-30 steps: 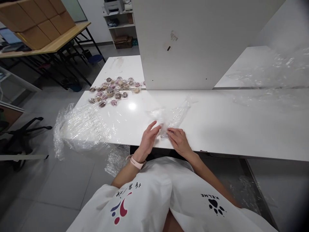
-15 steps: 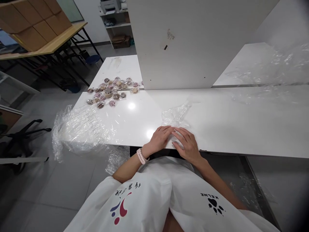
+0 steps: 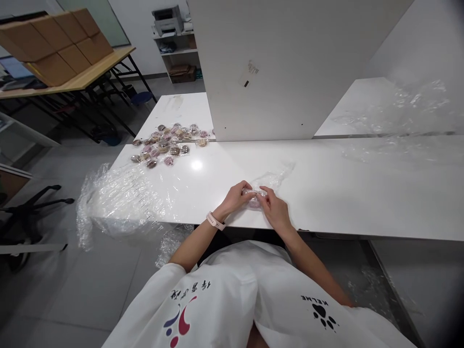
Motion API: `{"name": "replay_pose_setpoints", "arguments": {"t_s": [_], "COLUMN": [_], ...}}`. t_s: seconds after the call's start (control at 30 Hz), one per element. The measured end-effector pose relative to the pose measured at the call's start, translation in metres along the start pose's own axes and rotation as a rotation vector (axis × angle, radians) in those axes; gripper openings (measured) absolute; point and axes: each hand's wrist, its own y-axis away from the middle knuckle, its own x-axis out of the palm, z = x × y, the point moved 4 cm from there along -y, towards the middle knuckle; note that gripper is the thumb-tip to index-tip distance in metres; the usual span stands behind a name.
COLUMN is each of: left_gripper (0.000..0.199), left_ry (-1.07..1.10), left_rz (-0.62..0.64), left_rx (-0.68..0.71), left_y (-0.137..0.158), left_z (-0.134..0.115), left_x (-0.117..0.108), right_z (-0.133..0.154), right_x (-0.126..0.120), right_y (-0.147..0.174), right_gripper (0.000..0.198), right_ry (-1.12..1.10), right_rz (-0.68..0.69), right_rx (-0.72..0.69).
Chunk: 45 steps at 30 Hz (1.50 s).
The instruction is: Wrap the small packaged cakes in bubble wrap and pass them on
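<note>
My left hand (image 3: 235, 199) and my right hand (image 3: 276, 211) meet near the table's front edge. Both are closed, their fingertips pinching clear plastic film (image 3: 273, 179) over a small pinkish item (image 3: 254, 203). What exactly lies under the film is partly hidden by my fingers. Behind my fingers the loose end of the film trails across the white surface, up and to the right. To the left lies a group of small round wrapped pieces (image 3: 165, 147), brown, pink and tan, each in clear plastic.
A heap of clear plastic packaging (image 3: 123, 198) hangs over the left front edge of the white table (image 3: 348, 193). An upright white panel (image 3: 282, 72) stands along the back. More clear film (image 3: 409, 108) lies at the right. Cardboard boxes (image 3: 58, 46) sit on a wooden table.
My fingers have moved from lying over the film to pinching it, and the pinkish wrapped item now shows between them. The film's loose end has shifted right. The view has tilted slightly up.
</note>
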Motion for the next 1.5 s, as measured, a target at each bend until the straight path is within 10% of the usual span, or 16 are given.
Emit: {"name": "replay_pose_setpoints", "arguments": {"t_s": [0.1, 0.27, 0.5, 0.87, 1.03, 1.27, 1.5], "left_gripper": [0.021, 0.024, 0.041, 0.051, 0.050, 0.047, 0.069], "left_ry": [-0.038, 0.090, 0.455, 0.959, 1.019, 0.511, 0.210], "left_rz": [-0.027, 0.065, -0.535, 0.045, 0.054, 0.097, 0.019], "left_rx": [-0.031, -0.157, -0.086, -0.207, -0.110, 0.023, 0.047], "left_y": [-0.006, -0.012, 0.043, 0.042, 0.049, 0.046, 0.052], "left_z": [-0.001, -0.002, 0.006, -0.008, -0.029, -0.033, -0.019], "left_x": [0.001, -0.001, -0.012, 0.033, 0.029, 0.031, 0.025], "right_z": [0.010, 0.012, 0.000, 0.012, -0.009, 0.010, -0.038], "right_x": [-0.005, 0.002, 0.008, 0.015, -0.021, -0.015, -0.027], "right_y": [0.012, 0.022, 0.003, 0.027, 0.023, 0.032, 0.016], "right_gripper": [0.033, 0.041, 0.037, 0.052, 0.050, 0.058, 0.045], "right_ry": [0.172, 0.195, 0.046, -0.904, -0.605, -0.876, -0.854], "right_rz": [-0.143, -0.004, -0.128, 0.393, -0.160, 0.430, 0.321], "right_rx": [-0.217, -0.420, -0.194, 0.418, 0.379, 0.292, 0.460]}}
